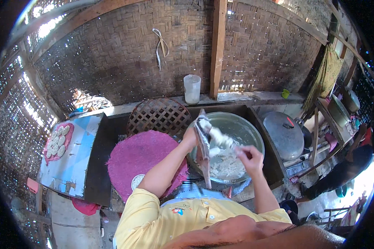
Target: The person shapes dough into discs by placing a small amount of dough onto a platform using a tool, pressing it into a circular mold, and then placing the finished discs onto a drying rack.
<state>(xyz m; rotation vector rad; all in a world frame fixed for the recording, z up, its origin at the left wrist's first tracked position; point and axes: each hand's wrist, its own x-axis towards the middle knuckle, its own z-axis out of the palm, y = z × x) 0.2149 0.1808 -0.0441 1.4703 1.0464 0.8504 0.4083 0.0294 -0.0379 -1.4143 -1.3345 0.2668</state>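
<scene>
Yellow shirt point(153, 222) nearest. Small bowl point(132, 183) of white matter on round pink mat point(141, 153). Left hand point(191, 139): fingers grasp long grey-pink piece point(203, 155) over metal basin point(254, 135), white bits inside. Right hand point(251, 159) at blurred white mass point(222, 137); grip can't be told. Step appears to be working white stuff off piece; next likely calls for guiding it into basin. Beyond: lidded pot point(280, 139), contents hidden; cloudy container point(192, 90) by woven wall point(178, 50).
</scene>
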